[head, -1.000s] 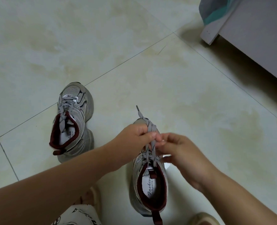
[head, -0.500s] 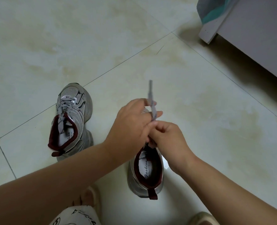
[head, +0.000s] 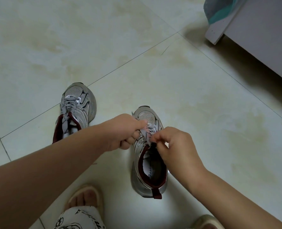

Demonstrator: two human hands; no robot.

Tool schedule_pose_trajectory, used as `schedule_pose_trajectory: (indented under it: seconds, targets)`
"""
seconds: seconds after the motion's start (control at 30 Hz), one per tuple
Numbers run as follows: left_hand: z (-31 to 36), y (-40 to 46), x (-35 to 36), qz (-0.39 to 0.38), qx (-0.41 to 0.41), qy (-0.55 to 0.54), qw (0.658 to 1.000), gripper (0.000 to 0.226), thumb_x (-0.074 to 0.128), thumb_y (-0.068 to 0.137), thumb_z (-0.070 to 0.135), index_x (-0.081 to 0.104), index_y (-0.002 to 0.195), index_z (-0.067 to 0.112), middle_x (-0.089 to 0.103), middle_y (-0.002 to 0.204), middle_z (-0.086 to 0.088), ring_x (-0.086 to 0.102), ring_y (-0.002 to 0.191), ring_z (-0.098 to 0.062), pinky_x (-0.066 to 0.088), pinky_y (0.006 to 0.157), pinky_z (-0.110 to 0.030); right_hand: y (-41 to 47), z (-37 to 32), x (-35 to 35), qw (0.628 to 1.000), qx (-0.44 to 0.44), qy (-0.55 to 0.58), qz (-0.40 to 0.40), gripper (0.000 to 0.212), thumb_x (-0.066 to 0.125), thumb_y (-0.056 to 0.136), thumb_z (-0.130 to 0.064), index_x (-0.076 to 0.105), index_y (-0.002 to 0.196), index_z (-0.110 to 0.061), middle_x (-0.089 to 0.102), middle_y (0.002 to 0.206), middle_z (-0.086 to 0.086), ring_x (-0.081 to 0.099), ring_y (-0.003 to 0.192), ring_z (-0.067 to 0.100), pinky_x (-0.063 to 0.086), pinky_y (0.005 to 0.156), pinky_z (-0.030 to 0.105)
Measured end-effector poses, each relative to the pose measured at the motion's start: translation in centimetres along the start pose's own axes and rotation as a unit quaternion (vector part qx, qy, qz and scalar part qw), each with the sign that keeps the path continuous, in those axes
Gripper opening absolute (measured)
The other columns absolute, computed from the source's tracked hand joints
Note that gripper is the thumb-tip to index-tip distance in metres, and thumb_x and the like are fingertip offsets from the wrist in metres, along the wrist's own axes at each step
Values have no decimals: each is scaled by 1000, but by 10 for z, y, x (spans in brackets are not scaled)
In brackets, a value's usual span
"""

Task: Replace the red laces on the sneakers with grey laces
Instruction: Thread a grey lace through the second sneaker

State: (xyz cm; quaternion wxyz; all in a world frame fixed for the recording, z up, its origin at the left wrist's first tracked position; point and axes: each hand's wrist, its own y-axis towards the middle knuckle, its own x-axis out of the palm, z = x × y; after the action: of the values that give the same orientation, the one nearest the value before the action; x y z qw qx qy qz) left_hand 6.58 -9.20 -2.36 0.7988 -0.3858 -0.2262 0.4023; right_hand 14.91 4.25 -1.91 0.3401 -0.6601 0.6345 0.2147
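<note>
One sneaker (head: pixel 75 111) stands left of the other sneaker (head: pixel 149 156).

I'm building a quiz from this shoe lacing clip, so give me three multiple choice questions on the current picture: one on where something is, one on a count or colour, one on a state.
1. Where does the sneaker being laced stand relative to the other sneaker?
A. To its right, nearer the camera
B. To its left
C. On top of it

2. How many sneakers stand on the floor?
A. One
B. Two
C. Three

3. What is the left hand doing?
A. Resting flat on the floor
B. Gripping the grey lace
C. Holding a slipper

Answers: 1 A, it sits right and lower in frame. 2 B, both show. 3 B, its fingers curl round the lace.
</note>
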Motion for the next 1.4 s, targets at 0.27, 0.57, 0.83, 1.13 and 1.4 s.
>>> schedule_pose_trajectory:
  seconds: [0.27,0.57,0.83,1.13,1.4]
  targets:
    - [5,-8,1,-224,-92,91,966,39,34,77,22,47,40,19,21,37,9,14,33,-3,11,36,-9,-6,0,6,994,-61,-82,-24,16,51,91,-20,60,102,-13,49,107,-3,45,97,18,34,72,23]
    - [-9,-2,-15,-54,69,10,996,36,57,83,35,55,52,18,23,42,8,17,36,-5,16,35,-11,11,13,-38,965,109,216,-105,25,52,87,-4,53,63,-10,46,59,-5,40,57,6,33,59,18]
    - [-46,-1,-35,139,93,292,941,18,67,82,22,63,68,10,50,58,1,42,53,-10,34,49,-18,-3,56,-54,947,285,33,-148,38,47,76,-6,28,45,-17,28,48,1,25,51,19,19,52,28]
    - [1,-6,-5,-119,213,127,962,26,53,90,6,54,67,19,65,105,13,59,105,3,43,88,-10,33,11,-63,896,208,379,-102,36,51,86,-7,63,52,-13,47,59,5,47,50,13,49,59,24]
    - [-4,5,4,-48,230,31,972,22,51,91,4,55,71,13,66,72,2,53,54,-2,44,54,-12,34,9,-23,793,300,530,-22,25,38,84,3,60,90,-8,58,72,6,48,59,14,40,56,23]
